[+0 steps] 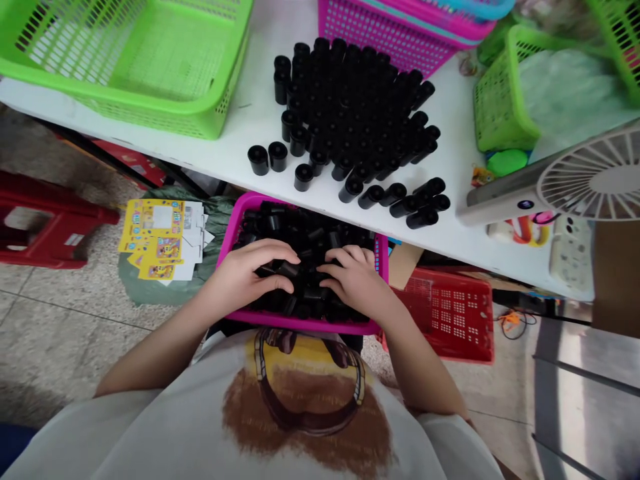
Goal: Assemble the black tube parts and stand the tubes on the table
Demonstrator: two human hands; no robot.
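Note:
A pink basket rests on my lap, filled with many small black canisters. My left hand lies on the pile with its fingers curled around a black canister. My right hand is also down in the basket, fingers bent over the canisters, and what they grip is hidden. On the white table just beyond the basket stands a dense cluster of upright black canisters, with a few lying on their sides at its right edge.
A large green basket sits on the table at the left, a pink one at the back, and a smaller green one at the right. A white fan stands at the right. On the floor are a red crate, a red stool and yellow cartons.

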